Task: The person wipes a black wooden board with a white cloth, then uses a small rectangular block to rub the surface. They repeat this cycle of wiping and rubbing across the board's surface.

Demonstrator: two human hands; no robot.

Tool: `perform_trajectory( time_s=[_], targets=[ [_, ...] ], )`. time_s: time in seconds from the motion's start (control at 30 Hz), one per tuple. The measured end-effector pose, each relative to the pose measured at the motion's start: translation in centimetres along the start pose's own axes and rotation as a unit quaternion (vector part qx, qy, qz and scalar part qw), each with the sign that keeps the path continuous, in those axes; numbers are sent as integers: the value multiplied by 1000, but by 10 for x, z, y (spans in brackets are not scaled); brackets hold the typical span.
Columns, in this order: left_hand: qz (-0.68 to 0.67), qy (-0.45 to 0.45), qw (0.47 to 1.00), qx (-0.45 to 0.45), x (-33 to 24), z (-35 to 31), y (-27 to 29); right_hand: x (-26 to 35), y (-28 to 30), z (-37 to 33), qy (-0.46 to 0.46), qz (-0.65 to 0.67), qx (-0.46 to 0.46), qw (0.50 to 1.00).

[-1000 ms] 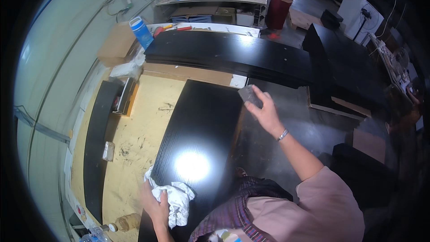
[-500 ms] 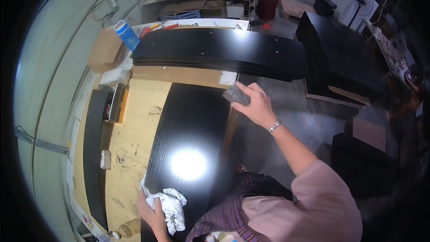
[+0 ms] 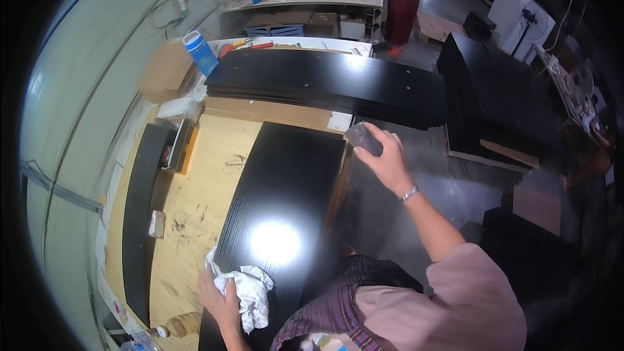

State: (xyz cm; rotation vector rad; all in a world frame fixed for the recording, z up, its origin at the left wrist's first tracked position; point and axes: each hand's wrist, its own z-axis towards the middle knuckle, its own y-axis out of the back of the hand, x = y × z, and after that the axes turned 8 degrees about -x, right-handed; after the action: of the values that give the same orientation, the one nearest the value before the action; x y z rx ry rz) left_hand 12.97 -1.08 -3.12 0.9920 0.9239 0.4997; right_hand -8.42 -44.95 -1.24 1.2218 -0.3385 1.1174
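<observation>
A glossy black wood-grained panel [image 3: 273,182] lies lengthwise before me, a bright light reflected on it. My left hand [image 3: 220,299] is closed on a crumpled white cloth [image 3: 252,296] at the panel's near left edge. Beyond the panel's far right corner, my right hand [image 3: 389,159] grips a dark grey sanding block [image 3: 365,139] between thumb and fingers. The block is at the corner; whether it touches the edge I cannot tell.
Stacked black panels [image 3: 325,81] lie across the bench's far end, beside a blue jug [image 3: 200,52] and a cardboard box [image 3: 166,71]. A dark strip [image 3: 140,221] runs along the left. A bottle [image 3: 179,326] lies near left. Another person [image 3: 400,6] stands at the back.
The view has shifted slightly, moving the bench and panels in the picture. My right hand still holds the block near the far right corner, and the left keeps hold of the cloth.
</observation>
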Motion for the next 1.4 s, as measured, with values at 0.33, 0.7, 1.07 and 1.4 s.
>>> perform_trajectory(
  time_s=[0.33,0.7,1.07,1.4],
  targets=[
    [-227,-116,963,-84,-90,-33,26,165,-73,-156,52,490,486,722],
    [65,236,919,-310,106,-158,153,204,-87,-192,476,177,382,772],
    [254,200,926,-196,195,-157,117,210,-108,-231,555,45,399,728],
    [207,150,946,-201,238,-182,121,98,-124,-59,411,-202,170,873]
  ],
)
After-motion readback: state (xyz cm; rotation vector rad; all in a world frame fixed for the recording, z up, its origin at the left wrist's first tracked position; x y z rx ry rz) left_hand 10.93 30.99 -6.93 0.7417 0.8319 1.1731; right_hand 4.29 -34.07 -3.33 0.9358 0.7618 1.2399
